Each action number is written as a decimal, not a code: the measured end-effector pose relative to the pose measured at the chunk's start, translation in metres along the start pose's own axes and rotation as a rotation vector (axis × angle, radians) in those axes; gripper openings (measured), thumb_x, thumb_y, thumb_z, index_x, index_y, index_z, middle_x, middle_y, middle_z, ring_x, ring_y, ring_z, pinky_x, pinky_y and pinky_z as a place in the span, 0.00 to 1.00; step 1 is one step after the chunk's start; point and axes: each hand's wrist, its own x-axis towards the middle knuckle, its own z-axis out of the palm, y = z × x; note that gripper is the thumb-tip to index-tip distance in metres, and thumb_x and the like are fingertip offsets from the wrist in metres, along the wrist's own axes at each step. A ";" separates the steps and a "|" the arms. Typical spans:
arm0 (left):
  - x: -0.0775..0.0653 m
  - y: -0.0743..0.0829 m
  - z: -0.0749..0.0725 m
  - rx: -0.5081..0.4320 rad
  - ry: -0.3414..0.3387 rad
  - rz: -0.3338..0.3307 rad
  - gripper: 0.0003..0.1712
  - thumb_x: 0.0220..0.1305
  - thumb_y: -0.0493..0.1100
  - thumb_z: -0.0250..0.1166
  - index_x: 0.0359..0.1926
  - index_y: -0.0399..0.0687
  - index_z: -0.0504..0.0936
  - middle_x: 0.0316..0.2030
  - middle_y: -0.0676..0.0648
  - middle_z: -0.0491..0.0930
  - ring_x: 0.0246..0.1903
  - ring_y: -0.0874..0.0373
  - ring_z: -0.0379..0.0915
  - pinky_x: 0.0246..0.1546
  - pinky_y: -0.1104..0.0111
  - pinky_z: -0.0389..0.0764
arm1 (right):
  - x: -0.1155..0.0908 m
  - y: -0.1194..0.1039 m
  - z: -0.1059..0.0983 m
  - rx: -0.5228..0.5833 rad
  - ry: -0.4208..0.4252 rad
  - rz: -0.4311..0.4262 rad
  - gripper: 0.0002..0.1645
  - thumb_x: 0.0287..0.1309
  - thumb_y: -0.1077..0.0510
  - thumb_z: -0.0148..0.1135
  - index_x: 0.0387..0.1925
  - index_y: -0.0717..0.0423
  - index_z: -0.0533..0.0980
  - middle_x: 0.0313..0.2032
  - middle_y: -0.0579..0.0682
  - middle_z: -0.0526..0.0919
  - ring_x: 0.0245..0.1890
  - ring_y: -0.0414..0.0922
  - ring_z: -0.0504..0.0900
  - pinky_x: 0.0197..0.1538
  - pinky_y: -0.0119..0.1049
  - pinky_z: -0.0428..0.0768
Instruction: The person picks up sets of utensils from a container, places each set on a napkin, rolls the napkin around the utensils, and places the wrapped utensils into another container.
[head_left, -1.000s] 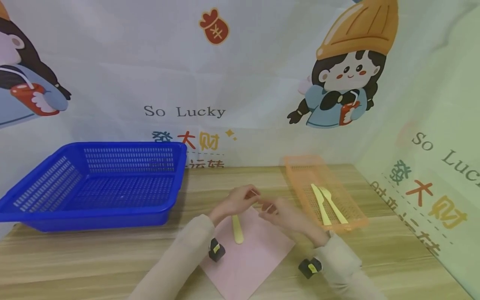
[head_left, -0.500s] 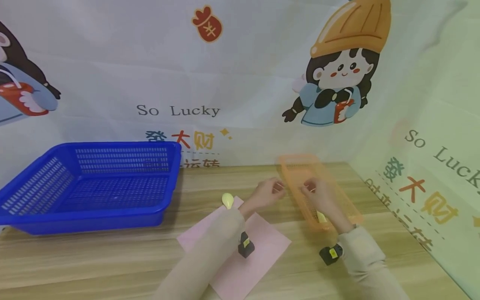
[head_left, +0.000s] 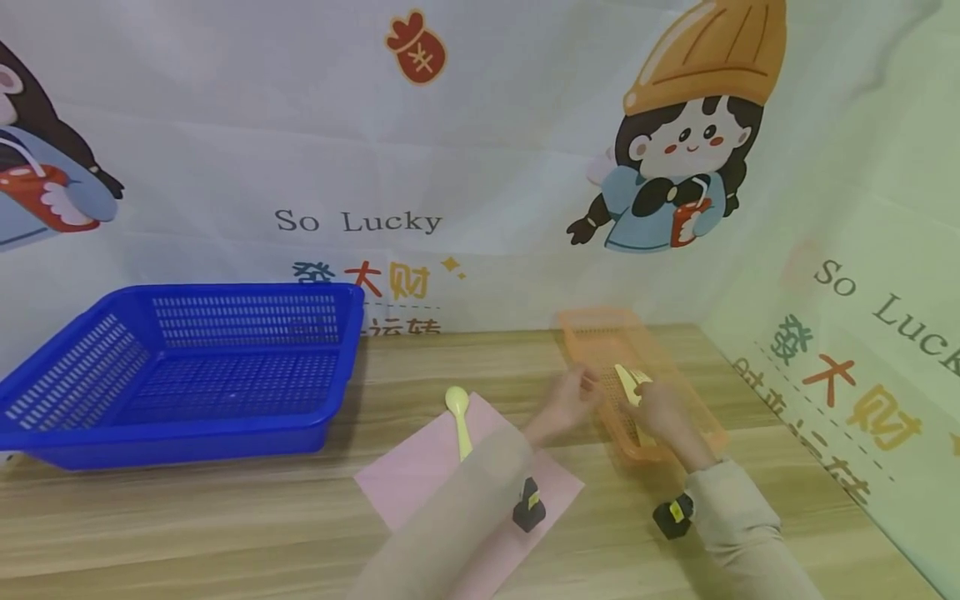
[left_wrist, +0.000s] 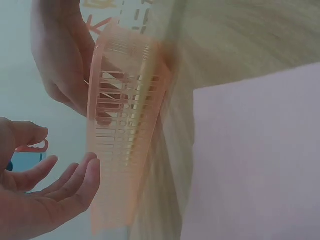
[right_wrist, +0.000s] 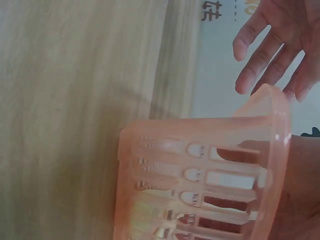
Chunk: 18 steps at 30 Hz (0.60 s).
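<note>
The step in hand looks like taking up the yellow knife [head_left: 627, 382] or fork [head_left: 641, 377], which lie side by side in the orange basket [head_left: 651, 455], at 2 o'clock from the pink sheet [head_left: 405, 479], with blade tip and tines toward 11 o'clock. The right hand [head_left: 662, 412] reaches in over both; its knuckles and the basket wall obscure the fingertips, so I cannot tell whether they pinch anything. The left hand [head_left: 567, 404] hangs by the basket's 9 o'clock side, fingers loosely bent and apart, holding nothing. Best to pinch one handle between thumb and forefinger, lift it clear of the rim, and steady the basket with the left, since something so light would probably skid. Knife and fork look like smooth moulded plastic, slim and likely to slip. Their basket is long, narrow and translucent, with slotted walls; the blue basket [head_left: 187, 446], at 10 o'clock, is broader and opaque. A round-bowled spoon [head_left: 457, 402] juts past the flat, matt sheet near its 12 o'clock corner, its handle partly hidden behind the left sleeve [head_left: 480, 487].
</note>
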 end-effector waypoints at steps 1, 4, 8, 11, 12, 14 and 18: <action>-0.001 0.000 0.001 -0.011 -0.007 -0.011 0.17 0.59 0.38 0.55 0.49 0.35 0.70 0.45 0.39 0.74 0.43 0.49 0.73 0.39 0.69 0.77 | 0.002 0.007 0.005 -0.034 -0.022 -0.008 0.33 0.54 0.43 0.56 0.34 0.75 0.74 0.18 0.57 0.76 0.10 0.37 0.65 0.17 0.32 0.71; -0.002 0.002 0.003 -0.011 -0.020 -0.029 0.18 0.58 0.39 0.56 0.49 0.36 0.70 0.44 0.39 0.74 0.43 0.49 0.72 0.38 0.68 0.78 | -0.005 -0.002 -0.001 -0.032 -0.074 0.012 0.28 0.53 0.47 0.58 0.29 0.75 0.74 0.18 0.55 0.73 0.12 0.38 0.65 0.17 0.31 0.69; -0.002 0.003 0.006 0.030 -0.031 -0.028 0.18 0.57 0.39 0.57 0.48 0.36 0.71 0.44 0.40 0.75 0.43 0.49 0.72 0.38 0.68 0.77 | -0.027 -0.058 -0.036 -0.015 -0.132 0.103 0.18 0.50 0.59 0.59 0.25 0.76 0.72 0.16 0.53 0.69 0.14 0.41 0.64 0.18 0.32 0.68; -0.001 0.002 0.009 0.061 -0.028 -0.012 0.16 0.57 0.38 0.58 0.46 0.36 0.72 0.43 0.40 0.76 0.43 0.50 0.73 0.39 0.69 0.77 | -0.034 -0.076 -0.047 -0.062 -0.124 0.112 0.15 0.49 0.62 0.59 0.19 0.73 0.70 0.16 0.52 0.67 0.15 0.41 0.63 0.19 0.32 0.69; -0.001 0.001 0.010 0.066 -0.028 -0.009 0.15 0.57 0.38 0.58 0.45 0.36 0.72 0.43 0.40 0.76 0.43 0.50 0.73 0.38 0.69 0.77 | -0.035 -0.079 -0.048 -0.082 -0.122 0.117 0.15 0.50 0.61 0.59 0.18 0.72 0.70 0.16 0.52 0.67 0.16 0.42 0.63 0.21 0.33 0.70; -0.001 0.001 0.012 0.078 -0.031 -0.006 0.14 0.57 0.37 0.58 0.44 0.36 0.73 0.42 0.40 0.76 0.42 0.50 0.73 0.38 0.71 0.77 | -0.034 -0.077 -0.045 -0.097 -0.123 0.138 0.14 0.49 0.61 0.60 0.15 0.65 0.68 0.15 0.49 0.65 0.16 0.43 0.63 0.20 0.35 0.69; -0.001 0.001 0.013 0.084 -0.038 0.003 0.13 0.55 0.35 0.59 0.42 0.34 0.73 0.39 0.40 0.77 0.40 0.51 0.74 0.36 0.73 0.76 | -0.022 -0.046 -0.021 -0.061 -0.121 0.151 0.13 0.48 0.60 0.61 0.17 0.64 0.70 0.16 0.51 0.67 0.17 0.46 0.66 0.20 0.38 0.70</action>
